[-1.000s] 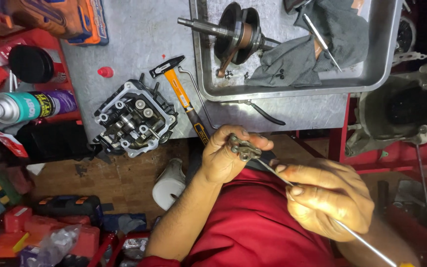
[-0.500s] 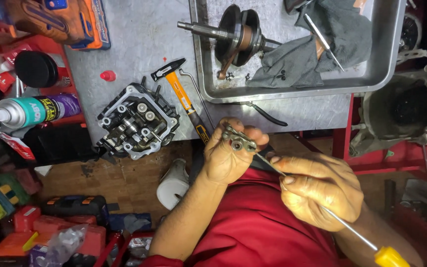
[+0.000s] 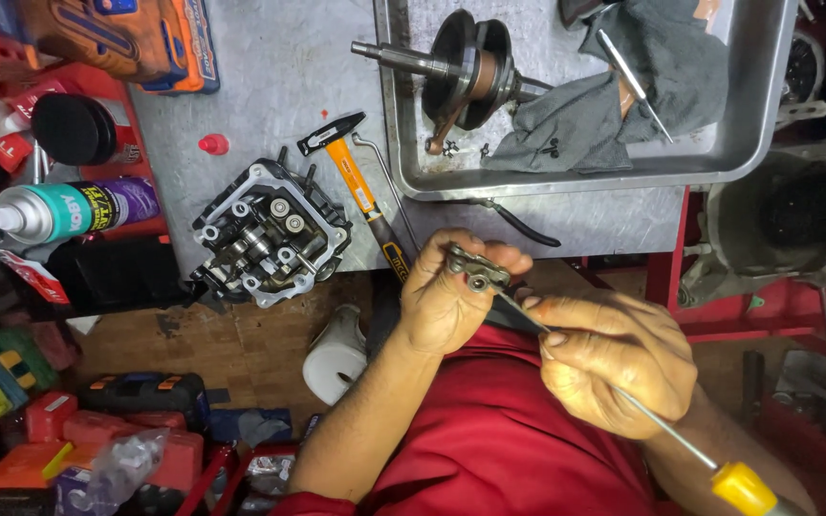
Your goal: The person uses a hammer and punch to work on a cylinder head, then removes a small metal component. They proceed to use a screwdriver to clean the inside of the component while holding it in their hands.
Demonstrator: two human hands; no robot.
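A grey finned cylinder head [image 3: 270, 234] lies on the grey metal bench [image 3: 270, 86], just beside an orange-handled hammer [image 3: 356, 182]. A dark steel crankshaft [image 3: 461, 67] and crumpled grey rag [image 3: 614, 115] lie in a metal tray [image 3: 566, 180].

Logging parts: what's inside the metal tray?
In the tray: a crankshaft, a grey rag with a thin rod on it, and a few small bolts. Anything under the rag is covered.

Open grey bench surface [image 3: 279, 86] is left between the orange tool case [image 3: 117, 38] and the metal tray [image 3: 719, 167]. Nearer the bench edge, that gap is narrowed by the cylinder head [image 3: 270, 234] and the hammer [image 3: 356, 182], which lie just beside each other. The tray floor is largely taken up by the crankshaft [image 3: 470, 72] and grey rag [image 3: 623, 96]. The left edge is crowded by a spray can [image 3: 69, 210].
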